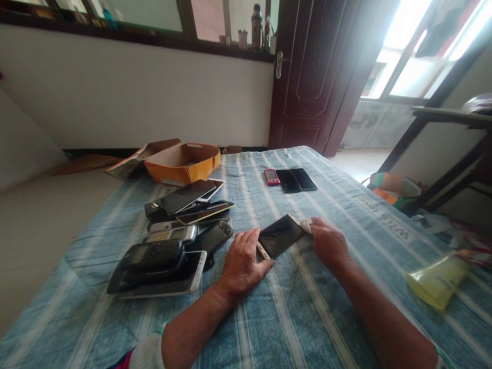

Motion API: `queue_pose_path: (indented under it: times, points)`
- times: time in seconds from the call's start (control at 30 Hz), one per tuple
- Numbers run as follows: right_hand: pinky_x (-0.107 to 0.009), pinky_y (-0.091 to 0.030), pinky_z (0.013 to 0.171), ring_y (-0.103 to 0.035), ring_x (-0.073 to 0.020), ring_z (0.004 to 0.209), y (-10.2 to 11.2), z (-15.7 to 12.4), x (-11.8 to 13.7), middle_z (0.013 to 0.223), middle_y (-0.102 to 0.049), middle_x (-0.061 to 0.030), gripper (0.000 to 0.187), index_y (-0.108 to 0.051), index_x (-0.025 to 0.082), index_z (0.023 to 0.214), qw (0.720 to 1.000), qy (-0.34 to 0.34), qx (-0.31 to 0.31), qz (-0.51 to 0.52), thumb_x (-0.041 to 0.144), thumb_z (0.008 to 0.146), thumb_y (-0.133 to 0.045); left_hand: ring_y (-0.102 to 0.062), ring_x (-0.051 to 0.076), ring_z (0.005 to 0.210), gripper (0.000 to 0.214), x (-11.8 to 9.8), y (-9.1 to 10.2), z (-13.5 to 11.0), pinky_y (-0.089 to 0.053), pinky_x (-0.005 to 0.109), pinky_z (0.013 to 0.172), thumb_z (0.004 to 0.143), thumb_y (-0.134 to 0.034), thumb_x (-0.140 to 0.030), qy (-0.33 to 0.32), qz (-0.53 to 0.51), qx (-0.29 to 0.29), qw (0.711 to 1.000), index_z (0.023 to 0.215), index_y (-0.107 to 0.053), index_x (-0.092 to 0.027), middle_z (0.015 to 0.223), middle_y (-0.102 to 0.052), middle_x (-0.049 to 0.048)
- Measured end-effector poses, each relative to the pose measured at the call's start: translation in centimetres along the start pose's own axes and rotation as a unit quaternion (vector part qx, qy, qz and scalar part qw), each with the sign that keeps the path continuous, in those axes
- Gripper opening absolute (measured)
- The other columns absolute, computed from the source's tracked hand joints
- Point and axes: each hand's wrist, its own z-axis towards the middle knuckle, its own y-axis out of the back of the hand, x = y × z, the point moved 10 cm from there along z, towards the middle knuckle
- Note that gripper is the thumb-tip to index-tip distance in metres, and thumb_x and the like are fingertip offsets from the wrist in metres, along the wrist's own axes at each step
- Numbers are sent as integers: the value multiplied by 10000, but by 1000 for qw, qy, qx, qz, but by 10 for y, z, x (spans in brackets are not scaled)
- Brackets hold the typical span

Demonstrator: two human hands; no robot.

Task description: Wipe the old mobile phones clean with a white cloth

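Observation:
A smartphone with a dark screen and pale gold ends [282, 236] lies on the striped cloth in front of me. My left hand [242, 259] grips its near left end between thumb and fingers. At the far right corner, my right hand [329, 243] is closed on a small whitish wad [306, 225], which touches the phone's edge; whether it is tissue or cloth I cannot tell. Left of my left hand is a loose heap of phones, among them a white-edged tablet-sized one [198, 274], a black handset [154, 254] and a silver keypad phone [172, 234].
An orange cardboard box [184, 171] stands open behind the heap. Farther back lie a pink keypad phone [271, 177] and two dark smartphones side by side [303, 179]. A translucent yellow container [438, 281] rests at the right. A dark red door [307, 77] is beyond.

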Motion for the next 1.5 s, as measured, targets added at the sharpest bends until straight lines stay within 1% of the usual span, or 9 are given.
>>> queue_pose_path:
  times: [0.1,0.27,0.33,0.4,0.77,0.93,1.1,1.27,1.5]
  points:
    - [-216,-416,701,-598,-145,870,8,-1,2,995,-659,-42,304,-661,193,776,999,12,-46,15,-9,826,-439,-560,311,1118,654,0,1,0,-460,476,989,635,-770,-278,-8,2,-4,1000,1231,-540,-143,1211,-632,129]
    - [-258,-470,835,-606,-175,970,17,-18,52,1085,-658,-92,293,-670,176,850,975,167,-129,70,33,890,-418,-578,310,1103,592,-1,3,-1,-475,482,964,661,-731,-284,-24,3,-20,1000,1213,-549,-171,1199,-638,122]
    - [-282,-477,863,-605,-188,990,16,-25,69,1115,-647,-107,271,-665,169,855,962,219,-136,84,43,896,-429,-578,310,1103,582,0,3,-2,-477,480,962,668,-721,-281,-29,7,-22,999,1211,-546,-165,1198,-637,127]
    - [-291,-483,861,-606,-188,975,12,-29,79,1111,-644,-108,259,-656,169,848,957,245,-129,89,44,895,-434,-576,311,1103,577,-1,2,-2,-479,477,962,670,-716,-276,-32,13,-20,999,1208,-545,-157,1195,-637,131]
    - [-286,-477,853,-584,-184,977,8,-31,87,1045,-638,-100,243,-658,159,881,958,259,-87,91,68,921,-436,-575,319,1105,563,-2,1,-1,-479,478,970,678,-715,-274,-36,29,-15,999,1197,-548,-135,1179,-637,148]
    - [-294,-475,851,-581,-180,940,11,-35,91,1019,-634,-96,258,-657,154,887,953,269,-99,98,88,940,-414,-579,311,1096,544,-3,2,-1,-483,472,969,688,-708,-269,-37,31,-16,999,1193,-552,-139,1173,-642,141]
    - [-281,-474,801,-573,-169,867,17,-46,110,988,-626,-86,268,-634,154,840,942,300,-107,105,116,958,-397,-577,323,1102,509,-3,0,-1,-480,484,977,726,-672,-282,-45,49,-19,998,1183,-563,-85,1170,-641,175]
    - [-293,-456,704,-553,-179,789,24,-53,123,902,-611,-73,220,-621,150,830,937,315,-114,100,151,957,-441,-587,324,1086,488,-4,1,-1,-493,486,962,718,-652,-237,-56,56,-21,997,1169,-578,-65,1155,-650,181]
    - [-284,-446,722,-553,-178,818,19,-52,122,906,-601,-67,132,-611,149,844,940,311,-90,108,130,925,-510,-597,322,1078,479,-3,1,-2,-507,481,950,704,-641,-212,-58,55,-25,997,1156,-590,-62,1142,-658,184]
